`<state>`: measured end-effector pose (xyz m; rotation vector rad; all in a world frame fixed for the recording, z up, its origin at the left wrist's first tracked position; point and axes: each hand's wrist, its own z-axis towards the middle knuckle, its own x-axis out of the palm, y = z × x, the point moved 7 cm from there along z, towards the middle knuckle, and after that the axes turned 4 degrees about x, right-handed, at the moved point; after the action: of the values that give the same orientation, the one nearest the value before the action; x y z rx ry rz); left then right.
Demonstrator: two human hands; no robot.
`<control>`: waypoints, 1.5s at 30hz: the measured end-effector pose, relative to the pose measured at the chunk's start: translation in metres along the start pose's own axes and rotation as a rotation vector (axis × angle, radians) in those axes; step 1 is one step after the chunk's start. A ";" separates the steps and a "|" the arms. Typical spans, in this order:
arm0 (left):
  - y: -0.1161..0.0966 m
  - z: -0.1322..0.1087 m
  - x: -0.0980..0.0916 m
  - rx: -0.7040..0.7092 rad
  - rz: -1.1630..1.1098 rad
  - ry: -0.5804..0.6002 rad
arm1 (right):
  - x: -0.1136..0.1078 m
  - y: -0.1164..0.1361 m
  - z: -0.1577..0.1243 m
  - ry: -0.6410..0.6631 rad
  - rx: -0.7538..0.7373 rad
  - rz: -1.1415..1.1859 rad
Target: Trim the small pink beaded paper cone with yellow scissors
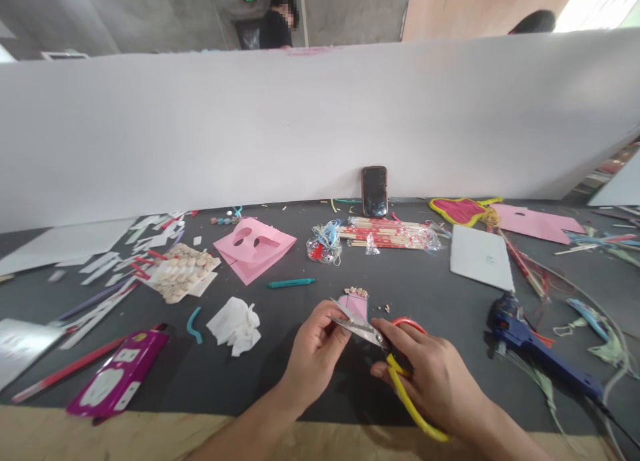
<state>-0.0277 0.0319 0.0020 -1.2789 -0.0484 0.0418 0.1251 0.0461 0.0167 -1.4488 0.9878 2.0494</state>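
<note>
My right hand grips a pair of scissors with one red and one yellow handle. Their blades point left and are parted. At the blade ends, my left hand has its thumb and fingertips pinched together; whatever lies between them is too small to make out. Just beyond the blades is a small pink paper piece with a dark edge, partly hidden by the scissors. Tiny beige bits line its far edge, and a few loose ones lie to its right.
A blue glue gun with a cord lies right, near a white board. Behind are wrapped sticks and a phone against a white partition. Leftward lie a teal pen, crumpled tissue, pink paper and a purple packet.
</note>
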 end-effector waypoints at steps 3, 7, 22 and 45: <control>0.000 0.001 0.000 -0.014 -0.014 -0.002 | 0.003 0.001 -0.001 0.015 -0.011 0.004; 0.002 0.000 0.000 -0.024 0.001 -0.008 | 0.005 0.002 -0.003 0.027 -0.006 0.018; -0.004 -0.002 -0.001 -0.037 -0.025 0.002 | 0.000 -0.001 -0.001 -0.028 0.006 -0.016; -0.001 -0.001 -0.001 0.004 0.086 0.031 | -0.003 0.000 0.001 -0.058 -0.003 -0.035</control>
<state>-0.0285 0.0300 0.0028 -1.2765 0.0332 0.0960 0.1255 0.0467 0.0194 -1.3906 0.9305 2.0569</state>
